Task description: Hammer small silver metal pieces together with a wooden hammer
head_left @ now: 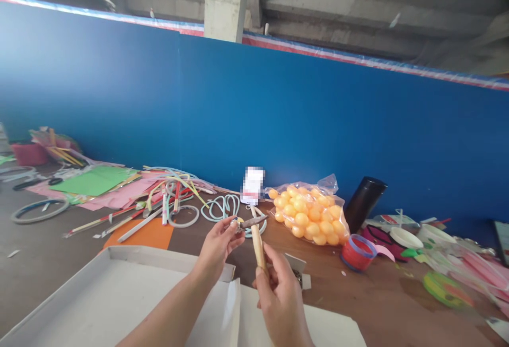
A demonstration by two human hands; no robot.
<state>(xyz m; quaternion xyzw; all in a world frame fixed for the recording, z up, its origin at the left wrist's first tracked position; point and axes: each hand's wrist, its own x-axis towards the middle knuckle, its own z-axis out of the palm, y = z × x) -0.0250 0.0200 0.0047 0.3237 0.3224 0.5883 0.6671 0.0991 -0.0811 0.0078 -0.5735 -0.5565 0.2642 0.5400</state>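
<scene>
In my right hand (280, 294), fingers are wrapped round the pale wooden handle of a hammer (258, 249), held up above the table. Its dark metal head lies crosswise at the top, with a tapered end to the right. My left hand (222, 243) is closed at the head's other end, where shiny metal shows at the fingertips. Whether that shine is a separate small piece, I cannot tell. Just behind my right hand sits a small open box (304, 278) with dark little pieces in it. A white cardboard tray (119, 283) lies under my forearms.
A clear bag of orange balls (308, 214) lies ahead, beside a black tumbler (363, 201) and a red tape-like roll (358, 254). Pale blue tubing (222, 206), sticks and coloured paper (95, 180) spread leftward. A blue partition (278, 113) stands behind the table.
</scene>
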